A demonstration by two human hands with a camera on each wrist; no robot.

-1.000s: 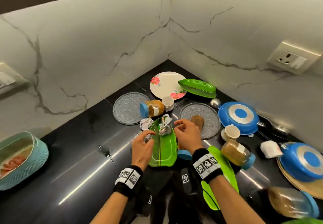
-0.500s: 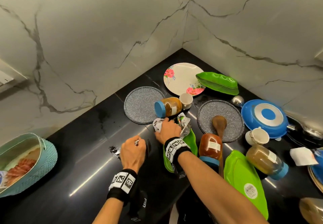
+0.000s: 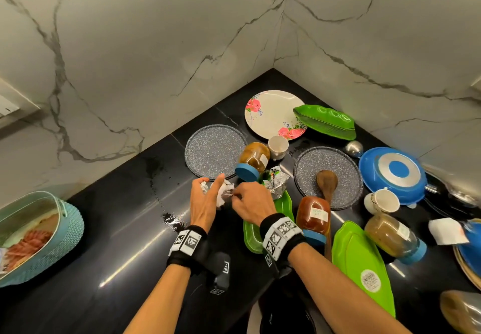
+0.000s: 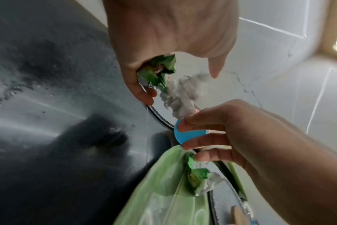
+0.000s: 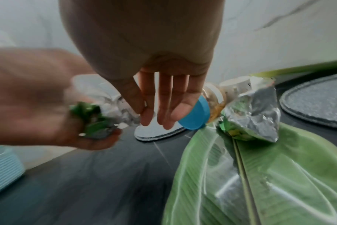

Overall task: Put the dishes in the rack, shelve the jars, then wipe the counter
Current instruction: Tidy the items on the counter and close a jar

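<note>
My left hand [image 3: 208, 190] hovers over the black counter [image 3: 125, 229] by the left grey mat [image 3: 214, 150]. Its curled fingers hold a crumpled green wrapper [image 4: 158, 71] in the palm. My right hand [image 3: 236, 198] pinches a crumpled white paper [image 3: 223, 195] and holds it against the left hand's fingers; in the left wrist view the paper [image 4: 179, 97] spans both hands. Under my right wrist lies a green leaf-shaped tray [image 3: 285, 203] with a foil wrapper [image 3: 277, 182] on it. A blue-lidded jar [image 3: 253, 159] lies on its side just beyond.
Right of the tray are a red-brown jar [image 3: 313, 214], a wooden spoon [image 3: 326, 180] on a grey mat [image 3: 346, 175], another green tray [image 3: 361, 260], a lying jar [image 3: 393, 234], cups and blue pans [image 3: 393, 175]. A floral plate [image 3: 273, 113] sits at the corner, a teal basket [image 3: 65, 232] far left, and a wet patch [image 3: 171, 219] nearby.
My right hand lifted the white paper from beside the tray and brought it to the left hand. The left hand rose and moved toward the grey mat, still holding the green wrapper.
</note>
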